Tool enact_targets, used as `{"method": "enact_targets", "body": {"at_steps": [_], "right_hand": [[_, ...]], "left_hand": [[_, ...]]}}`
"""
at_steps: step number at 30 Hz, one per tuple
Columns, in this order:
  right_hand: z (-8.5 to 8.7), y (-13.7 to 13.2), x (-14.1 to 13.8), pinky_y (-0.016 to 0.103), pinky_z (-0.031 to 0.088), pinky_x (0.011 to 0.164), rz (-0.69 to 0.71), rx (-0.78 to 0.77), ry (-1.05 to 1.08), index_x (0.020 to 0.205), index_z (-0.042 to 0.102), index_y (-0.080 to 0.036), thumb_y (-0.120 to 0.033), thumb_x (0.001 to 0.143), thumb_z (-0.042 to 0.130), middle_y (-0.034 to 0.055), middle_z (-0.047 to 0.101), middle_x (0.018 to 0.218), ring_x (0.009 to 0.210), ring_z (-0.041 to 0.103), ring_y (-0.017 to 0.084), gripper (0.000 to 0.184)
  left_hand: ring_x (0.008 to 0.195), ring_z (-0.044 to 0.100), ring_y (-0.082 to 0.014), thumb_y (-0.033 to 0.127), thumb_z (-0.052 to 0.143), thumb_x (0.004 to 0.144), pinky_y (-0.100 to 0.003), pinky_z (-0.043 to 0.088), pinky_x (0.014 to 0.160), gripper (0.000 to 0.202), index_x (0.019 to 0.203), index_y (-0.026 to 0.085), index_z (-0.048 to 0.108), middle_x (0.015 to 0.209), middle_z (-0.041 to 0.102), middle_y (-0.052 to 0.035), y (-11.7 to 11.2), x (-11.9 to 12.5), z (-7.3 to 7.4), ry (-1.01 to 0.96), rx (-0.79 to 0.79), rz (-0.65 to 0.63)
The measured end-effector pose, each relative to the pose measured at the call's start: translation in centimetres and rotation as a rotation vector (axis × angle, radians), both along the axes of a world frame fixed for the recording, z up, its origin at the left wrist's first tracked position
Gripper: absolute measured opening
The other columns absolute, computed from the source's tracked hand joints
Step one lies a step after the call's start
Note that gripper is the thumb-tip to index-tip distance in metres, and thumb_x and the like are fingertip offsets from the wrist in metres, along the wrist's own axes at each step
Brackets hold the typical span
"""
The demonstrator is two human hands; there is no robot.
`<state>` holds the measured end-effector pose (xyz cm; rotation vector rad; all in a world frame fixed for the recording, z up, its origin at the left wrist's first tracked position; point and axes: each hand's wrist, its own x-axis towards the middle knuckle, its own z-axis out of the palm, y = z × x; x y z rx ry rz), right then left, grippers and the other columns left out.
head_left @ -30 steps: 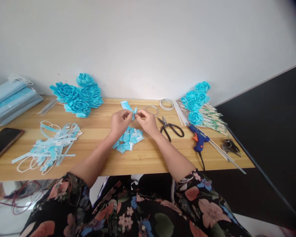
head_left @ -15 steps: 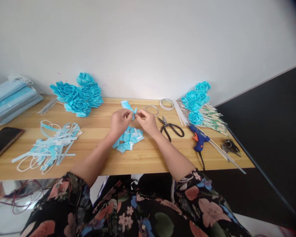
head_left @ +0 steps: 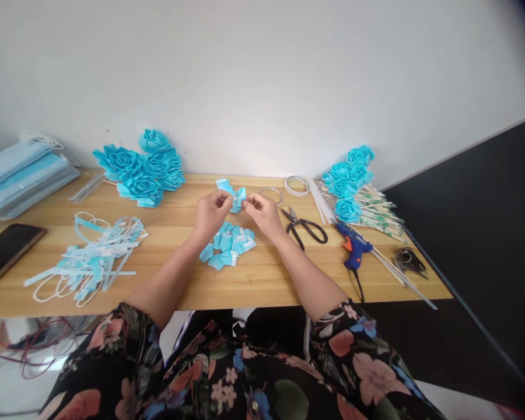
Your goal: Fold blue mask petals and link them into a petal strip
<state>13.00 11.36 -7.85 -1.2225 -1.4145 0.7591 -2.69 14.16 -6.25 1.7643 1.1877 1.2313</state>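
Note:
Both hands meet above the middle of the wooden table [head_left: 266, 280]. My left hand [head_left: 212, 211] and my right hand [head_left: 262, 212] each pinch one side of a small folded light-blue piece [head_left: 237, 198] held between them. Right below the hands lies a pile of several similar blue cut pieces [head_left: 227, 246] with white edges. One more blue piece [head_left: 224, 185] lies on the table just behind the hands.
Blue paper-like roses [head_left: 142, 169] lie back left, more roses on sticks [head_left: 347, 181] back right. Black scissors [head_left: 304, 224], a blue glue gun [head_left: 353, 244], tape rolls [head_left: 296, 185], cut strips [head_left: 87, 256], a mask stack [head_left: 21, 175] and a phone [head_left: 6, 248] surround the hands.
The hands have risen slightly and drawn a little apart, and the blue piece between them shows more. Nothing else on the table moved.

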Motion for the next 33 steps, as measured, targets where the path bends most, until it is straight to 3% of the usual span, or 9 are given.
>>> {"method": "enact_targets", "body": {"at_steps": [8,10,13,16,19,24,28,33], "right_hand": [[-0.8,0.6,0.8,0.026,0.045,0.068,-0.012,-0.021,0.081,0.075,0.062,-0.021,-0.04,0.081,0.062,-0.0023,0.063,0.072,0.07,0.057,0.014,0.02],[-1.0,0.9,1.1,0.027,0.045,0.07,-0.025,-0.01,0.097,0.074,0.062,-0.021,-0.039,0.08,0.062,-0.0025,0.064,0.071,0.07,0.057,0.014,0.019],[-1.4,1.3,1.5,0.027,0.045,0.071,-0.021,-0.007,0.126,0.073,0.063,-0.021,-0.038,0.08,0.062,-0.0023,0.065,0.072,0.071,0.059,0.014,0.018],[-1.8,1.6,1.6,0.027,0.046,0.073,-0.003,-0.019,0.136,0.074,0.064,-0.02,-0.038,0.08,0.062,-0.0023,0.067,0.073,0.072,0.06,0.014,0.019],[-2.1,1.9,1.5,0.026,0.047,0.074,0.006,0.004,0.143,0.076,0.066,-0.02,-0.038,0.081,0.063,-0.0025,0.067,0.074,0.072,0.06,0.013,0.019],[-2.3,2.1,1.3,0.027,0.045,0.071,0.015,0.042,0.152,0.074,0.066,-0.02,-0.038,0.079,0.066,-0.0029,0.066,0.072,0.069,0.058,0.013,0.018],[-2.1,1.9,1.2,0.028,0.046,0.071,0.002,0.036,0.14,0.072,0.065,-0.021,-0.038,0.078,0.067,-0.0027,0.066,0.07,0.068,0.058,0.014,0.018],[-2.1,2.0,1.1,0.028,0.047,0.067,-0.036,0.028,0.135,0.07,0.064,-0.021,-0.038,0.076,0.068,-0.0031,0.063,0.066,0.063,0.057,0.013,0.017]], "left_hand": [[0.057,0.045,-0.0095,0.033,0.056,0.08,-0.022,0.034,0.056,0.021,0.07,0.016,0.063,0.059,0.053,0.0034,1.0,-0.6,-0.4,-0.064,-0.005,0.063],[0.058,0.047,-0.0101,0.03,0.056,0.079,-0.022,0.036,0.057,0.019,0.069,0.016,0.063,0.06,0.055,0.0029,1.2,-1.2,0.6,-0.053,0.009,0.128],[0.061,0.049,-0.0105,0.03,0.056,0.08,-0.022,0.039,0.059,0.018,0.071,0.017,0.064,0.063,0.057,0.0026,0.7,-3.6,3.2,-0.057,0.078,0.251],[0.061,0.047,-0.01,0.033,0.059,0.083,-0.022,0.039,0.059,0.019,0.079,0.017,0.068,0.065,0.058,0.0028,-0.6,-7.6,5.9,0.025,0.215,0.357],[0.059,0.044,-0.009,0.033,0.062,0.081,-0.023,0.035,0.058,0.02,0.077,0.015,0.07,0.061,0.055,0.003,-2.2,-12.6,7.1,0.231,0.259,0.456],[0.058,0.046,-0.0108,0.041,0.06,0.079,-0.025,0.033,0.057,0.026,0.08,0.017,0.072,0.064,0.058,0.0012,-3.8,-20.4,5.9,0.55,0.103,0.531],[0.06,0.053,-0.0145,0.045,0.058,0.078,-0.026,0.035,0.058,0.03,0.085,0.02,0.074,0.068,0.064,-0.0009,-3.4,-24.2,4.4,0.809,-0.1,0.524],[0.073,0.063,-0.0193,0.03,0.048,0.08,-0.029,0.045,0.069,0.033,0.095,0.023,0.077,0.09,0.074,-0.0028,-2.3,-26.1,3.7,0.975,-0.188,0.284]]}}
